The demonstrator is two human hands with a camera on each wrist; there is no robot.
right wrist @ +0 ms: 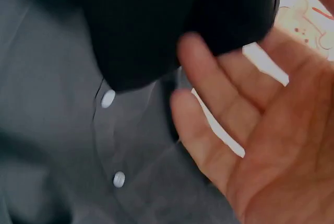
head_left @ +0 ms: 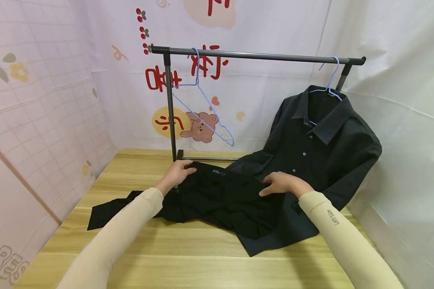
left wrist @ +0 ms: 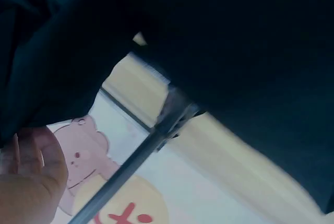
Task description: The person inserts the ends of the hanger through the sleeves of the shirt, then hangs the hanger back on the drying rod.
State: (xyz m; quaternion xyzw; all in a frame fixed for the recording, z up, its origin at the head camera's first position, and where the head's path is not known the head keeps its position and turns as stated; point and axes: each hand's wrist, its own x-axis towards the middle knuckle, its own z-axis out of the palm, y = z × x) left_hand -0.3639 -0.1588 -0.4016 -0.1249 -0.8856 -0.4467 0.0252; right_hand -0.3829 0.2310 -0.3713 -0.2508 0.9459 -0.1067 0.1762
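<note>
A black garment (head_left: 220,196) with a small pale print (head_left: 218,172) near its upper edge is lifted between two hands. The left hand (head_left: 179,174) pinches its upper left corner, thumb on the near face. At the other end, the right hand (head_left: 282,182) holds the edge with thumb and fingers on either side. In the right wrist view, the outer fingers (right wrist: 209,135) are spread, and part of the grip is behind fabric. Close behind and partly covered is a dark button-up shirt (head_left: 307,144), hanging from a blue hanger (head_left: 333,76).
A dark metal clothes rack (head_left: 253,55) stands on the wooden table (head_left: 188,257). A bare blue hanger (head_left: 206,100) hangs near its left post. Dark fabric (head_left: 110,208) stretches out at the left of the table. Behind is a printed white backdrop (head_left: 260,24).
</note>
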